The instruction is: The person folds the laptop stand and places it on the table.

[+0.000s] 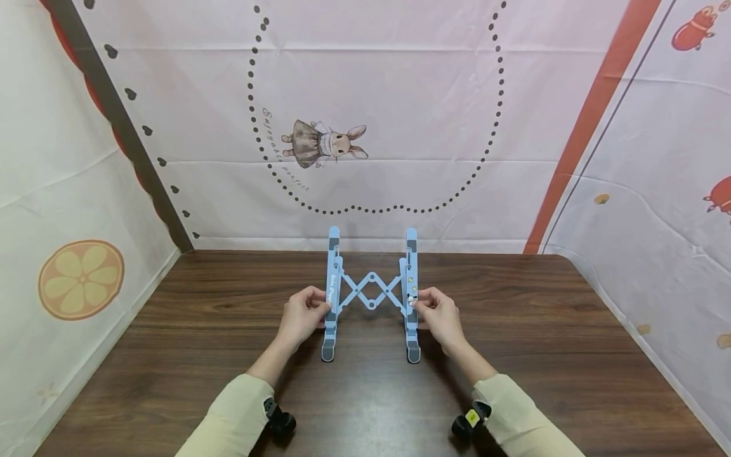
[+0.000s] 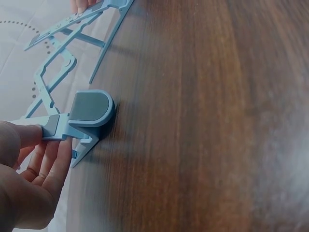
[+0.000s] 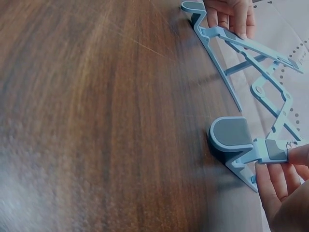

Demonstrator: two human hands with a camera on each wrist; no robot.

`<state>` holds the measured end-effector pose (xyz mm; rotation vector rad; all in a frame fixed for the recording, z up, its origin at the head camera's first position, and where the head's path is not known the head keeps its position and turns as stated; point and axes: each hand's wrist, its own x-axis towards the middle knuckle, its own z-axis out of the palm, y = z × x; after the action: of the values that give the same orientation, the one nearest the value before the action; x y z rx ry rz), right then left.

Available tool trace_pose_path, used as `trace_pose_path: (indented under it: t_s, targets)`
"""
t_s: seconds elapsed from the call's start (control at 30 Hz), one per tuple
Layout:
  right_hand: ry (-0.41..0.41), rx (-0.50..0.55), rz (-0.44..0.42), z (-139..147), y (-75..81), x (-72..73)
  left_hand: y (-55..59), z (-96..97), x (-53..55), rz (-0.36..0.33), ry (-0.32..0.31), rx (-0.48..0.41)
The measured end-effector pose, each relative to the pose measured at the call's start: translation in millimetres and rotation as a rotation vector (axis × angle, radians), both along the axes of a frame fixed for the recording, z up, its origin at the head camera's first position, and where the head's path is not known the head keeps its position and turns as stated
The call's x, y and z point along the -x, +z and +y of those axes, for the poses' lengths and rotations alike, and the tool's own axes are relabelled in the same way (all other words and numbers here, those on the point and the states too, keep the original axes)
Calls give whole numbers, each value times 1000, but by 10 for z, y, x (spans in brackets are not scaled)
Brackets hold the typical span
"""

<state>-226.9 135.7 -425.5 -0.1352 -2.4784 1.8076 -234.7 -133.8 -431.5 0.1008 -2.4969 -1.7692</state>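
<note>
A light blue folding laptop stand (image 1: 372,277) stands on the brown table, its two side arms spread apart and joined by crossed links. Grey pads cover the front lips, as on the rounded lip (image 2: 91,106) in the left wrist view. My left hand (image 1: 304,313) pinches the left arm, thumb on top and fingers underneath. On the other side my right hand (image 1: 441,317) grips the right arm the same way, near small printed cartoon figures. In the right wrist view the arm slopes up from the padded lip (image 3: 231,131), with a lower leg beneath it.
The dark wood-grain table (image 1: 228,381) ends just behind the stand. A pale printed cloth (image 1: 400,127) with a rabbit figure and dotted line hangs beyond the back edge. More cloth hangs at both sides. Each wrist wears a black camera (image 1: 280,424).
</note>
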Motion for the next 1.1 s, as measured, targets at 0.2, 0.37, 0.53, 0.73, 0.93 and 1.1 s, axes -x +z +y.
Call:
trace_pose_path:
  t_s: [0.2, 0.37, 0.53, 0.73, 0.93, 1.1]
  targets:
    - [-7, 7, 5, -7, 1, 7, 6, 16, 3, 6, 5, 8]
    - [-8, -5, -7, -4, -8, 10, 9, 31, 0, -5, 7, 10]
    - [-11, -2, -3, -7, -18, 17, 0, 47, 2, -4, 7, 0]
    - [-15, 3, 1, -18, -24, 24, -6, 61, -6, -7, 8, 2]
    - [-15, 8, 0, -33, -21, 20, -9, 74, -7, -10, 12, -1]
    - [-14, 9, 6, -40, -19, 14, 1, 83, -18, -13, 6, -6]
